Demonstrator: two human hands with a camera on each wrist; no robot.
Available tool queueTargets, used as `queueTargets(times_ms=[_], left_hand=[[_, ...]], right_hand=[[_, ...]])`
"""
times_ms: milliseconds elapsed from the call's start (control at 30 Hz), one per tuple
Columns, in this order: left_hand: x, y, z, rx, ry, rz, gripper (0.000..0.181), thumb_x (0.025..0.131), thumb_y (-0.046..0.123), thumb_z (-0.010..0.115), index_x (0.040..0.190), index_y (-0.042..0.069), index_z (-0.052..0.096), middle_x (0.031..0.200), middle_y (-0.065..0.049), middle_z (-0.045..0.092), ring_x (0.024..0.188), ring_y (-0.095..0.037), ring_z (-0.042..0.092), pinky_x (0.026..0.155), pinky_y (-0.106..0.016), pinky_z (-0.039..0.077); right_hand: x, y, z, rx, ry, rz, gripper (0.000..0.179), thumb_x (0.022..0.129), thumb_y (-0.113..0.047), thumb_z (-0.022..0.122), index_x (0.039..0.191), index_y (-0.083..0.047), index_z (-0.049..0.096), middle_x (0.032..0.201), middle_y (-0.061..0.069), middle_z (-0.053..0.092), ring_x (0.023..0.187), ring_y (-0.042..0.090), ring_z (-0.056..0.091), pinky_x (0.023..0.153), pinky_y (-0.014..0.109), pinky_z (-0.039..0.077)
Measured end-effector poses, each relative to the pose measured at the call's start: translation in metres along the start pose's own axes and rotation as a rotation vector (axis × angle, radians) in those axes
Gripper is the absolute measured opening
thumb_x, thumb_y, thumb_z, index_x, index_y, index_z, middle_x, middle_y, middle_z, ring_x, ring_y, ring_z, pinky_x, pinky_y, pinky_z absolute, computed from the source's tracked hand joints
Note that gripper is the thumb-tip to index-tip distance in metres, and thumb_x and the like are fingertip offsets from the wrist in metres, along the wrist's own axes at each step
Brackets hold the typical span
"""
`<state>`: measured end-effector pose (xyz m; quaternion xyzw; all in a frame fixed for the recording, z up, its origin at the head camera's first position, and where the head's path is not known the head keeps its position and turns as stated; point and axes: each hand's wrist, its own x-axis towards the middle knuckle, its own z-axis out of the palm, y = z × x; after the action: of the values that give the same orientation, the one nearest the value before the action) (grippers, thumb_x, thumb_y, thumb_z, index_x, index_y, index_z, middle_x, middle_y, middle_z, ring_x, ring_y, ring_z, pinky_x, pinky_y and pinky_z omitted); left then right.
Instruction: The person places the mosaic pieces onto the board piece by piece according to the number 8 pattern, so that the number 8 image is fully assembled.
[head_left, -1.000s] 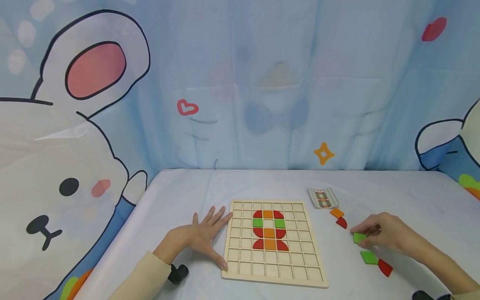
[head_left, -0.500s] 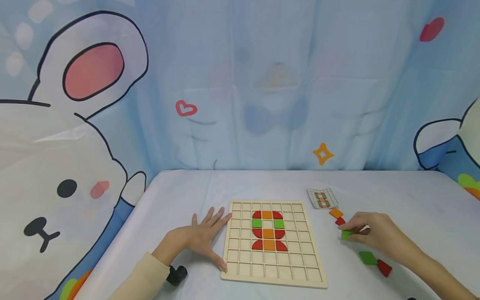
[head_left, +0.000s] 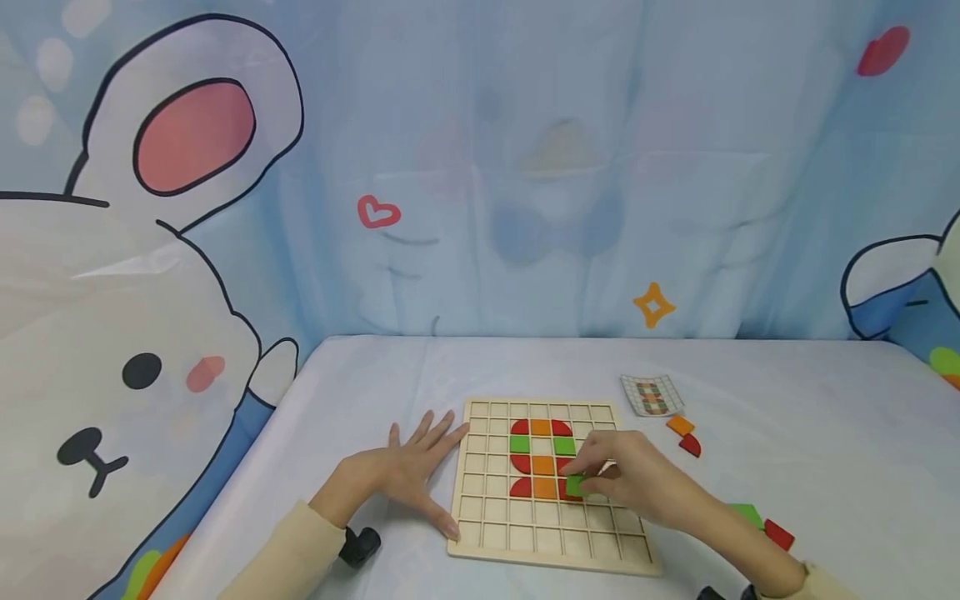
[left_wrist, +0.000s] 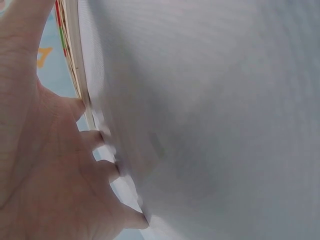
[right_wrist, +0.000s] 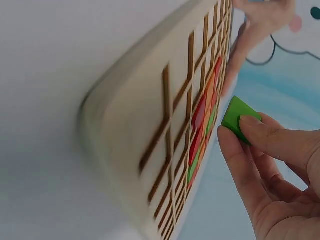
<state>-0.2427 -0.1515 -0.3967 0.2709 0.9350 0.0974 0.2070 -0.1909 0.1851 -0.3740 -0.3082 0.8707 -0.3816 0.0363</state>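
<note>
A wooden grid board point(head_left: 517, 537) lies on the white table, with red, orange and green pieces set in its upper middle cells. My left hand point(head_left: 411, 473) is spread on the table at the board's left side, its thumb and a fingertip touching the edge. Over the board my right hand point(head_left: 637, 475) pinches a green square tile point(head_left: 575, 486) between thumb and fingers. In the right wrist view, that green tile point(right_wrist: 239, 117) is held apart from the board's surface. From the head, it covers part of a red piece in the lowest filled row.
A small pattern card point(head_left: 652, 396) lies beyond the board's upper right corner. Close to it are an orange square point(head_left: 680, 425) and a red quarter-round piece point(head_left: 691, 446). Another green tile point(head_left: 747, 514) and a red piece point(head_left: 779, 534) lie beside my right forearm.
My right hand has carried the green tile left from the loose pieces to above the board. My left hand stays at the board's left edge. The view has shifted slightly.
</note>
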Motion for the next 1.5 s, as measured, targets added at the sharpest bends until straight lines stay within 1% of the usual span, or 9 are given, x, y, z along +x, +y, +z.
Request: queueTargets(times_ms=[67, 133, 200, 300, 433, 700, 967, 1333, 1500], left_hand=[[0.0, 0.0, 0.0, 0.001, -0.002, 0.002, 0.131, 0.076, 0.062, 0.088, 0.17, 0.025, 0.004, 0.176, -0.008, -0.007, 0.161, -0.036, -0.011, 0.117, -0.078, -0.003], [0.0, 0.001, 0.0, 0.003, -0.003, 0.003, 0.131, 0.076, 0.062, 0.088, 0.17, 0.024, 0.004, 0.176, -0.008, -0.007, 0.161, -0.036, -0.011, 0.117, -0.078, -0.003], [-0.001, 0.002, 0.0, 0.006, -0.003, 0.001, 0.132, 0.076, 0.062, 0.088, 0.17, 0.023, 0.003, 0.176, -0.008, -0.007, 0.161, -0.036, -0.01, 0.117, -0.078, -0.002], [-0.001, 0.003, 0.0, 0.01, -0.006, -0.004, 0.132, 0.076, 0.062, 0.088, 0.17, 0.024, 0.003, 0.176, -0.008, -0.008, 0.161, -0.036, -0.01, 0.117, -0.078, -0.002], [0.0, 0.003, 0.0, 0.015, -0.007, -0.011, 0.132, 0.076, 0.064, 0.087, 0.17, 0.026, 0.003, 0.176, -0.007, -0.008, 0.161, -0.035, -0.011, 0.118, -0.077, -0.002], [0.002, 0.004, -0.001, 0.019, -0.003, -0.013, 0.132, 0.076, 0.064, 0.087, 0.17, 0.026, 0.003, 0.176, -0.007, -0.008, 0.161, -0.035, -0.011, 0.118, -0.077, -0.002], [0.001, 0.004, 0.0, 0.029, -0.001, -0.016, 0.133, 0.075, 0.064, 0.088, 0.17, 0.026, 0.003, 0.176, -0.008, -0.007, 0.161, -0.035, -0.011, 0.118, -0.077, -0.002], [-0.001, 0.003, 0.0, 0.009, -0.006, -0.004, 0.133, 0.076, 0.063, 0.087, 0.17, 0.022, 0.003, 0.176, -0.009, -0.007, 0.161, -0.036, -0.011, 0.118, -0.077, -0.002], [-0.001, 0.003, 0.0, 0.01, -0.007, -0.006, 0.133, 0.076, 0.063, 0.087, 0.17, 0.023, 0.003, 0.177, -0.009, -0.007, 0.161, -0.036, -0.011, 0.118, -0.077, -0.002]], right_hand=[[0.007, -0.006, 0.009, 0.009, -0.029, 0.003, 0.019, 0.085, 0.002, 0.083, 0.102, -0.007, 0.083, 0.093, -0.009, 0.07, 0.09, 0.016, 0.068, 0.073, 0.023, 0.06], [0.014, -0.012, 0.017, 0.013, -0.049, 0.005, 0.019, 0.086, 0.002, 0.083, 0.101, -0.008, 0.084, 0.091, -0.01, 0.07, 0.089, 0.012, 0.066, 0.073, 0.022, 0.059], [0.02, -0.016, 0.024, 0.009, -0.06, -0.015, 0.019, 0.086, 0.002, 0.083, 0.1, -0.009, 0.085, 0.087, -0.011, 0.069, 0.081, 0.005, 0.06, 0.072, 0.021, 0.057], [0.027, -0.02, 0.033, 0.0, -0.068, -0.076, 0.018, 0.085, 0.002, 0.083, 0.099, -0.009, 0.085, 0.085, -0.011, 0.069, 0.079, -0.001, 0.057, 0.07, 0.021, 0.055], [0.032, -0.022, 0.04, 0.015, -0.064, -0.111, 0.018, 0.086, 0.005, 0.081, 0.099, -0.006, 0.084, 0.087, -0.009, 0.071, 0.08, 0.0, 0.06, 0.071, 0.022, 0.057], [0.032, -0.023, 0.048, 0.066, -0.075, -0.038, 0.016, 0.088, 0.004, 0.08, 0.1, -0.006, 0.084, 0.089, -0.008, 0.071, 0.08, 0.001, 0.06, 0.07, 0.022, 0.056], [0.034, -0.032, 0.054, -0.004, -0.073, 0.004, 0.015, 0.086, 0.006, 0.081, 0.096, -0.005, 0.085, 0.083, -0.009, 0.067, 0.074, 0.001, 0.053, 0.065, 0.021, 0.052], [0.034, -0.037, 0.065, -0.133, -0.025, 0.007, 0.018, 0.08, 0.011, 0.083, 0.093, -0.001, 0.084, 0.083, -0.005, 0.066, 0.073, 0.001, 0.056, 0.065, 0.018, 0.053], [0.035, -0.04, 0.068, -0.194, -0.024, 0.024, 0.019, 0.079, 0.012, 0.083, 0.095, 0.0, 0.083, 0.086, -0.002, 0.069, 0.077, 0.006, 0.06, 0.067, 0.018, 0.055]])
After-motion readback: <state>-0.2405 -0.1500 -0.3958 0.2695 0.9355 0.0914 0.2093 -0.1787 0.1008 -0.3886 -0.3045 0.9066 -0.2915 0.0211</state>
